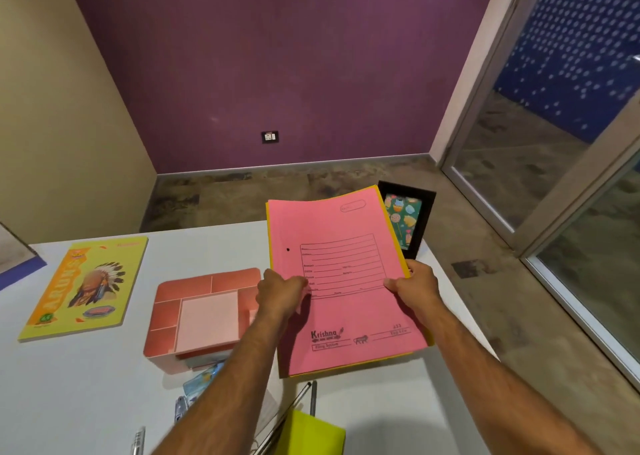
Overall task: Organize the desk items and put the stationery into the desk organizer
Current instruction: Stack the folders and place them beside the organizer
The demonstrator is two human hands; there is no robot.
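Nearest the camera, a lime sheet (pixel 313 432) and slim metal pens (pixel 312 397) lay on the smooth white desk (pixel 86 395). Further out, the left hand (pixel 280 293) pinched the pink folder (pixel 346 281) at its left edge, and the right hand (pixel 415 290) gripped the right edge, thumb on top. The thin card sat on a yellow folder (pixel 405 257). Left of them stood the boxy pink organizer (pixel 197 311), then a glossy yellow book (pixel 85 288). Farthest away, a black frame (pixel 420 212).

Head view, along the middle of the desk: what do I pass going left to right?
Yellow notebook → pink desk organizer → left hand → pink file folder → right hand.
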